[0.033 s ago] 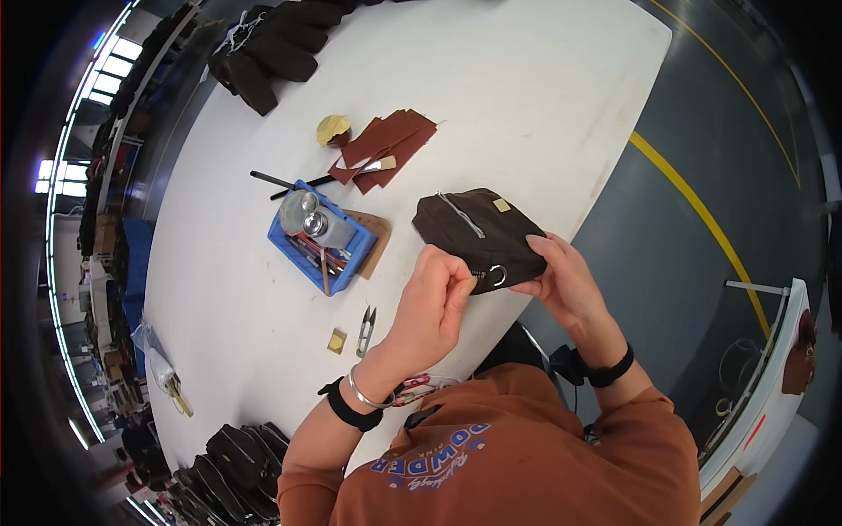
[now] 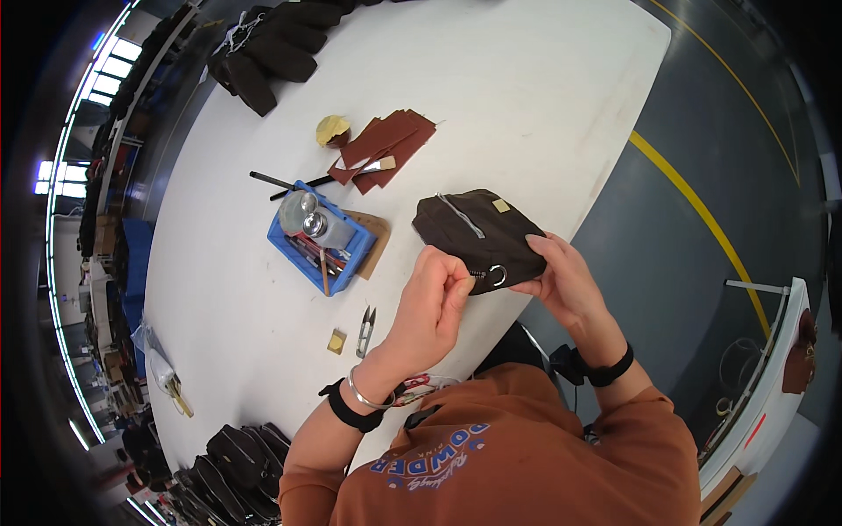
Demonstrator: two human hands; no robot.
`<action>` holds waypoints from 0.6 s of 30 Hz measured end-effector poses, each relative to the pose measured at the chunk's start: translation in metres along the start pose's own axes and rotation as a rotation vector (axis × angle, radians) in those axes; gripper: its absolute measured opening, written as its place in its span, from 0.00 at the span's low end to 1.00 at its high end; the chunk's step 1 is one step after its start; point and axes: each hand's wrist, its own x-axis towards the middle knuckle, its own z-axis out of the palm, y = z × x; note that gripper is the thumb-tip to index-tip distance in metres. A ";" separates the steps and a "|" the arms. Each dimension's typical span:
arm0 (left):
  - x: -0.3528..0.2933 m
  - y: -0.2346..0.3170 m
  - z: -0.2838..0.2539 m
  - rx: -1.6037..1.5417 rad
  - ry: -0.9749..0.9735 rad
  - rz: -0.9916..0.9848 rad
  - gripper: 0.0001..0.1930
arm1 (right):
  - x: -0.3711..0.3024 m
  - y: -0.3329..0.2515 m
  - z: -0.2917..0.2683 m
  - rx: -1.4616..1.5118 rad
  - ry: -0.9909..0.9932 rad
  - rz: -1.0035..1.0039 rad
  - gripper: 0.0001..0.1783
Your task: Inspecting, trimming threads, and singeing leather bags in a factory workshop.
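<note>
A dark brown pouch (image 2: 487, 232) is held tilted above the near right edge of the table. It carries a silver zipper strip, a small pale yellow square patch and a silver metal ring (image 2: 498, 275) low on its front. My right hand (image 2: 566, 276) grips its right side, thumb on top and fingers underneath. My left hand (image 2: 438, 294) is closed in a pinch at the pouch's lower edge, left of the ring. A short ridged piece, perhaps a zipper end, shows at those fingertips; the rest of it is hidden.
On the white table (image 2: 237, 342) stand a blue tray (image 2: 294, 250) with bottles and tools, red-brown pieces (image 2: 386, 145) with a brush, a yellow-topped round container (image 2: 333, 131), and thread snips (image 2: 366, 331) beside a small yellowish block (image 2: 336, 341). Dark pouches (image 2: 281, 44) are piled far left; dark bags (image 2: 237, 460) lie near left.
</note>
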 end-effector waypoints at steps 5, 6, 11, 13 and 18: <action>-0.009 -0.004 -0.003 -0.604 -0.004 -0.365 0.11 | 0.000 -0.003 0.001 -0.019 0.008 0.003 0.15; -0.011 -0.003 -0.004 -0.604 -0.006 -0.365 0.11 | 0.001 -0.003 0.001 -0.019 0.009 0.007 0.15; -0.035 -0.003 -0.030 -0.422 -0.348 -0.354 0.12 | 0.001 -0.005 -0.001 0.000 -0.020 0.014 0.15; -0.040 0.001 -0.036 -0.200 -0.648 -0.440 0.10 | 0.001 -0.005 0.000 0.002 -0.032 0.005 0.16; -0.056 0.007 -0.021 0.034 -0.168 -0.337 0.24 | 0.002 -0.004 0.005 -0.007 -0.077 0.012 0.24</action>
